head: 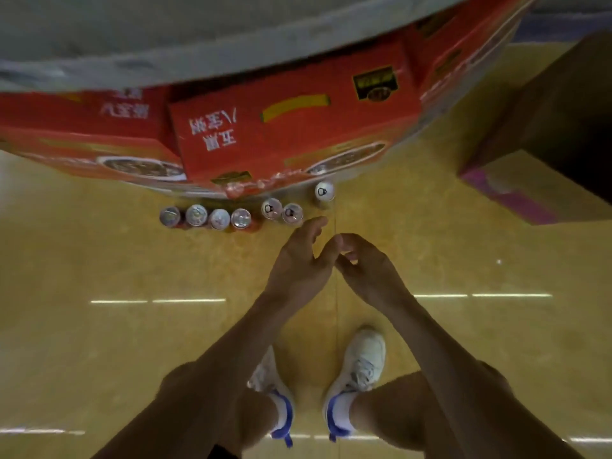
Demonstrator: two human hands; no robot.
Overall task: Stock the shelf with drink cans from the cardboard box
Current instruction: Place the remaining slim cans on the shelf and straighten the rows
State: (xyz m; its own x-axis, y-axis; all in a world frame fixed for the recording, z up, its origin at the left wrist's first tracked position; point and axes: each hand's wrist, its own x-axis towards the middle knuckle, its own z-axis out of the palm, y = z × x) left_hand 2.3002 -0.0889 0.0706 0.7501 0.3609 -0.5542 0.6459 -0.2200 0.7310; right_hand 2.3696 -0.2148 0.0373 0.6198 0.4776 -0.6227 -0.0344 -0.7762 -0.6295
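Several drink cans stand on the yellow floor in front of red cartons. A row of cans with silver tops sits at the left, two white-topped cans stand beside them, and one more white-topped can stands a little to the right. My left hand hovers just below the two white-topped cans, fingers loosely apart, holding nothing. My right hand is next to it with fingers curled, and its fingertips touch my left hand. Neither hand touches a can.
The red cartons lie under a grey shelf edge. A brown cardboard box with a pink side stands at the right. My two white shoes are planted on the floor below my hands.
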